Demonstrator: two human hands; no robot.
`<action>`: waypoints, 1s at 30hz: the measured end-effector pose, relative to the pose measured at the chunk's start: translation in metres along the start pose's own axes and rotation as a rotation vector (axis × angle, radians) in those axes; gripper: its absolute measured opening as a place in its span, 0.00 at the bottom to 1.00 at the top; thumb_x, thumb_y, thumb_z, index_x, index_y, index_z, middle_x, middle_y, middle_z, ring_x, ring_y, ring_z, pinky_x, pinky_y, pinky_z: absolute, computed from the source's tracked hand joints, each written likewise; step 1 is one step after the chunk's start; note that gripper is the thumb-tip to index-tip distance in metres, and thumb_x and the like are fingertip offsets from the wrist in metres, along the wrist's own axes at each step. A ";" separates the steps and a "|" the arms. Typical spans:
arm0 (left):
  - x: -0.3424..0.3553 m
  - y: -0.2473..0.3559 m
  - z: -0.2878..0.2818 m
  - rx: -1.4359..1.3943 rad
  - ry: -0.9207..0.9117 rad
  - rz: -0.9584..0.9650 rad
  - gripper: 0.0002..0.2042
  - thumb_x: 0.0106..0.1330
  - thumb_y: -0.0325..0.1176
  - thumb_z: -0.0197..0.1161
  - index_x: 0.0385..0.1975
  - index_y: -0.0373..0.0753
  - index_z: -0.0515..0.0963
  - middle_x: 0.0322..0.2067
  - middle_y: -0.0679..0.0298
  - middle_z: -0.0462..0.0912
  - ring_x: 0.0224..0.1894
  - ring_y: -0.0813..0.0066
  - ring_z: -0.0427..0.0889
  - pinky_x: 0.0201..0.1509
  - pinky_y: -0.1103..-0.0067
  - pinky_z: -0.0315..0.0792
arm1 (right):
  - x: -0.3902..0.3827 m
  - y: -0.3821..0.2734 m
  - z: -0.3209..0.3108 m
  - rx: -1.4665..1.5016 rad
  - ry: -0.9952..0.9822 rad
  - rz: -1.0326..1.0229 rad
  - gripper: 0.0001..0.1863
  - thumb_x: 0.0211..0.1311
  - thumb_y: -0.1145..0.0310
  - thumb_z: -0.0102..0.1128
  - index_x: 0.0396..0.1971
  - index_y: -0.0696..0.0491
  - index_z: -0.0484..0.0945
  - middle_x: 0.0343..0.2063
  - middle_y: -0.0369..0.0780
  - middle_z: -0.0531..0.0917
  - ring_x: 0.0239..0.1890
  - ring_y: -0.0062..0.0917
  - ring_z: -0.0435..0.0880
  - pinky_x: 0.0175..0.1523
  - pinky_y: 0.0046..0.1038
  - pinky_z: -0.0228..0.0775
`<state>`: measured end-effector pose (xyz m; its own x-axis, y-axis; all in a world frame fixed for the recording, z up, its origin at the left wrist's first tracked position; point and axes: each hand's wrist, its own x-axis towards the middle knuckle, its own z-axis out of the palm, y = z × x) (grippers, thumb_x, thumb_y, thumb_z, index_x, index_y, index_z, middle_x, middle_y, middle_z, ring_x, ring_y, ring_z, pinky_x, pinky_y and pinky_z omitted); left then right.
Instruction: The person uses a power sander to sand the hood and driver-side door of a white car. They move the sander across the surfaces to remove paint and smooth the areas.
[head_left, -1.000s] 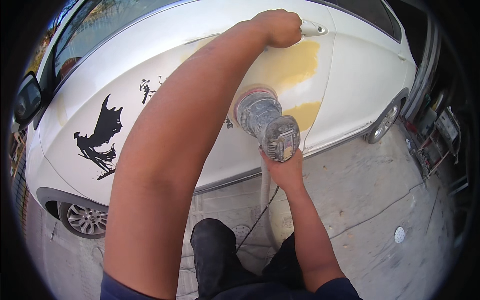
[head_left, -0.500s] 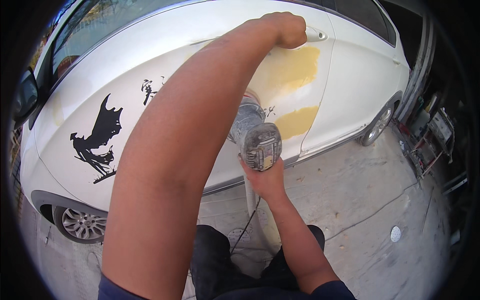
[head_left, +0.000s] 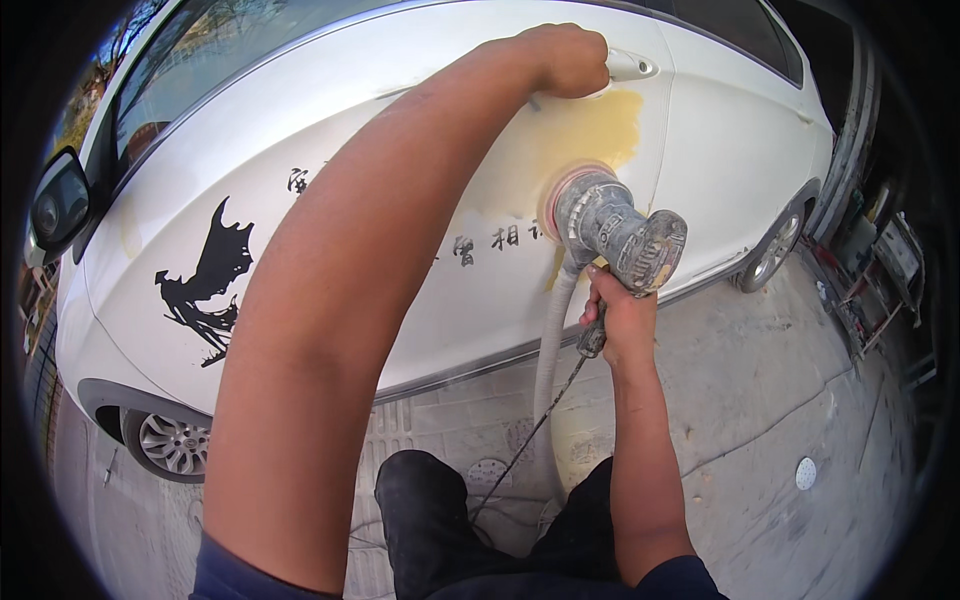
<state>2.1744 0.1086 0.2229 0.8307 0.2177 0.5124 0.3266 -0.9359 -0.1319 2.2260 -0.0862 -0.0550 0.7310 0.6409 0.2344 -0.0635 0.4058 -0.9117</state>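
Note:
My right hand (head_left: 626, 318) is wrapped round the body of a dusty grey orbital sander (head_left: 608, 222). The sander's round pad lies against the white car door (head_left: 400, 340), over the lower part of a yellowish filler patch (head_left: 600, 128). From the tool a pale dust hose (head_left: 552, 370) and a dark power cord (head_left: 530, 432) hang to the ground. Higher up, my left hand (head_left: 572, 62) is closed round the door handle (head_left: 634, 67), my arm stretched across the door. Part of the handle and of the door is hidden behind that arm.
Black decals, a figure (head_left: 215, 275) and lettering, mark the door. A side mirror (head_left: 60, 205) juts out at the left. Below are the front wheel (head_left: 172, 440) and a concrete floor (head_left: 740, 440) crossed by cords. A metal rack (head_left: 885, 275) with clutter stands at the right.
My right hand has moved the sander to the right, from beside my left forearm onto the filler patch area. More lettering shows now. My left hand stays on the handle.

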 end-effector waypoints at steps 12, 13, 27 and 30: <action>0.005 -0.002 0.000 -0.006 -0.023 -0.018 0.21 0.73 0.39 0.55 0.55 0.35 0.90 0.56 0.47 0.91 0.57 0.47 0.90 0.64 0.57 0.81 | -0.091 0.060 0.096 -0.565 -0.323 -0.321 0.20 0.55 0.71 0.79 0.48 0.59 0.87 0.39 0.52 0.94 0.47 0.45 0.94 0.51 0.40 0.86; 0.005 -0.003 0.001 0.008 -0.022 -0.008 0.21 0.74 0.40 0.55 0.55 0.35 0.90 0.56 0.48 0.91 0.57 0.47 0.90 0.64 0.57 0.81 | -0.095 0.061 0.104 -0.566 -0.322 -0.396 0.19 0.55 0.69 0.79 0.47 0.56 0.88 0.38 0.53 0.93 0.46 0.55 0.92 0.51 0.43 0.86; 0.008 -0.006 0.006 -0.005 0.004 0.026 0.20 0.76 0.40 0.53 0.51 0.35 0.88 0.53 0.44 0.91 0.56 0.43 0.89 0.64 0.54 0.80 | -0.058 0.061 0.038 -0.356 -0.116 -0.181 0.13 0.65 0.71 0.80 0.44 0.62 0.88 0.37 0.44 0.94 0.40 0.28 0.95 0.47 0.35 0.85; 0.005 -0.004 0.001 -0.023 -0.009 0.018 0.21 0.76 0.40 0.53 0.54 0.36 0.88 0.54 0.46 0.91 0.57 0.45 0.89 0.64 0.55 0.80 | -0.077 0.065 0.061 -0.474 -0.244 -0.286 0.18 0.57 0.70 0.81 0.46 0.60 0.88 0.38 0.48 0.94 0.43 0.39 0.95 0.49 0.39 0.85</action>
<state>2.1777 0.1137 0.2250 0.8406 0.2028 0.5022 0.3010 -0.9458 -0.1219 2.1241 -0.0695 -0.1123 0.4935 0.7030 0.5122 0.4637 0.2855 -0.8387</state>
